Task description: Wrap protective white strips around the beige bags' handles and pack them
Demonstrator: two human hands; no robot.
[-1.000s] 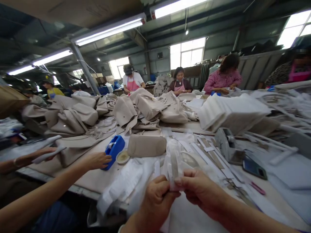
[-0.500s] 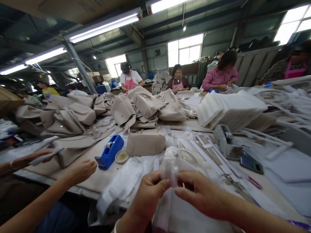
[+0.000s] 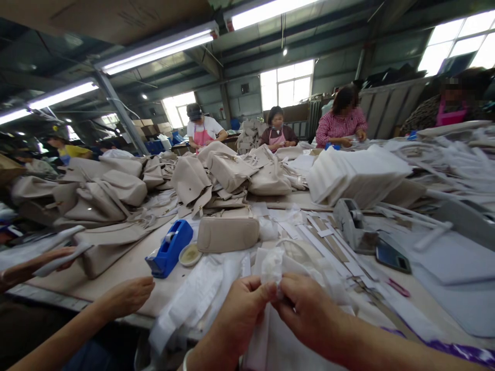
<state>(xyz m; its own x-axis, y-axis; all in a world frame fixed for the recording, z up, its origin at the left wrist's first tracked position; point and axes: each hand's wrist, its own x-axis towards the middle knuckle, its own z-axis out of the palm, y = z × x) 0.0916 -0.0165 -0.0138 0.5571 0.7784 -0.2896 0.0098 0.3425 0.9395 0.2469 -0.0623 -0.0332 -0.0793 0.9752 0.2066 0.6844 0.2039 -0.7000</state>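
Note:
My left hand [image 3: 242, 304] and my right hand [image 3: 305, 306] meet at the front of the table, their fingertips pinched on a piece of thin white wrapping [image 3: 273, 264]. The wrapping bunches up between and above the thumbs; what it covers is hidden. Beneath my hands lies a light bag [image 3: 280, 340] with white sheet material over it, its handle [image 3: 296, 250] rising just beyond. To the left, crumpled white wrapping sheets [image 3: 193, 299] hang over the table edge. A beige handbag [image 3: 228, 234] lies a little farther back.
A blue tape dispenser [image 3: 170, 248] and a small round dish [image 3: 190, 255] stand left. At right are a grey tape dispenser [image 3: 353, 224], a phone [image 3: 392, 252] and white foam sheets [image 3: 356, 172]. Another person's hand [image 3: 127, 296] is close on my left. Beige bags [image 3: 232, 170] pile up behind.
My hands have come closer together, and the wrapping between them is more bunched. The view has shifted slightly. The neighbour's hands have moved little.

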